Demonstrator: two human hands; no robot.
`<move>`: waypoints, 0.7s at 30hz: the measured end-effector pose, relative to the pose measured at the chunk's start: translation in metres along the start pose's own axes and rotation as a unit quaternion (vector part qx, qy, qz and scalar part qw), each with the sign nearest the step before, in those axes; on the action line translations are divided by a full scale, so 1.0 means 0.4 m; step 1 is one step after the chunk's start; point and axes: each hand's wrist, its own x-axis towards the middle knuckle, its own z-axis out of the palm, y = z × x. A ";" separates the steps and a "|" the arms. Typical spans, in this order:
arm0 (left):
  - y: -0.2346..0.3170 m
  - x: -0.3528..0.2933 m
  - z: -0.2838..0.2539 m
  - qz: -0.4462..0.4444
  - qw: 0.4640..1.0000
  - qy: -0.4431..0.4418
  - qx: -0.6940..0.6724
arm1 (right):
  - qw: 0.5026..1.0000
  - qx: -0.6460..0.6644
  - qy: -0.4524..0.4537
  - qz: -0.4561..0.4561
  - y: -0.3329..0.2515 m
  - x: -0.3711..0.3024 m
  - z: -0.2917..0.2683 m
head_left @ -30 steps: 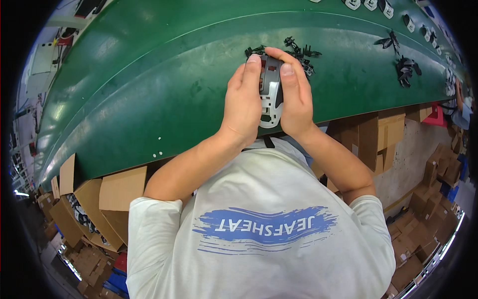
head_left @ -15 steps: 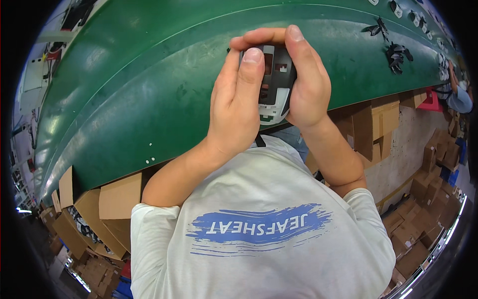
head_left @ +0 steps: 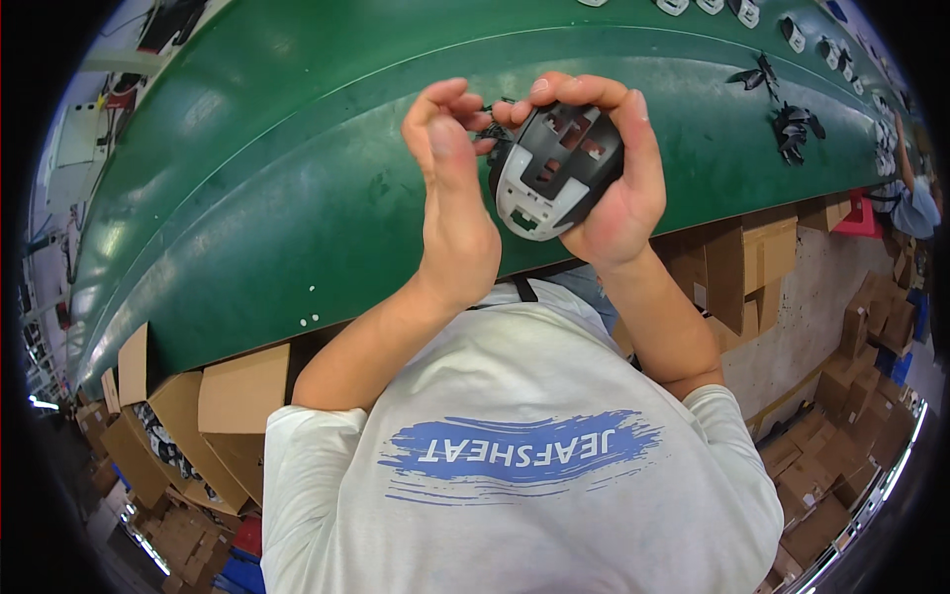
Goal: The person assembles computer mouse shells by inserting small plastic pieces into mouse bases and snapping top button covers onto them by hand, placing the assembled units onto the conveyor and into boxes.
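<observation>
A rounded black-and-grey plastic housing (head_left: 572, 158) with several square cut-outs is gripped in my right hand (head_left: 633, 193), whose fingers wrap over its far end and right side. The housing is tilted, its pale grey end toward me, above the green table. Just left of it my left hand (head_left: 457, 198) stands apart with its thumb up and fingers loosely bent and spread. Small dark pieces (head_left: 492, 129) show by the left fingertips; whether they lie on the table or touch the fingers I cannot make out.
The green table (head_left: 297, 213) runs across in front of me. Black plastic parts (head_left: 794, 131) lie at its right, with several grey-and-black housings (head_left: 792, 35) along the far side. Open cardboard boxes (head_left: 242, 388) stand below the near edge. Another person (head_left: 915, 203) is at the far right.
My left hand has come off the housing and moved slightly left. My right hand keeps the housing and has shifted it to the right and tilted it, showing more of its cut-out face.
</observation>
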 end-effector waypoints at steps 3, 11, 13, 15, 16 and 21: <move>0.027 -0.026 0.010 0.080 0.963 -0.135 0.219 | 0.994 -0.066 0.086 0.015 0.009 -0.012 -0.030; -0.003 -0.119 -0.042 -0.091 0.993 -0.058 0.056 | 0.963 -0.213 -0.060 0.152 0.022 -0.073 -0.040; -0.007 -0.107 -0.073 -0.153 0.987 -0.044 -0.024 | 0.896 -0.431 -0.014 0.104 -0.014 -0.052 -0.111; 0.009 -0.100 -0.094 -0.218 0.967 -0.019 -0.133 | 0.755 -0.655 0.024 0.001 -0.073 -0.010 -0.201; 0.010 -0.092 -0.098 -0.215 0.967 -0.012 -0.134 | 0.720 -0.690 0.064 -0.016 -0.095 0.006 -0.242; 0.007 -0.063 -0.094 -0.293 0.922 0.001 -0.254 | 0.614 -0.785 0.081 -0.023 -0.137 0.078 -0.280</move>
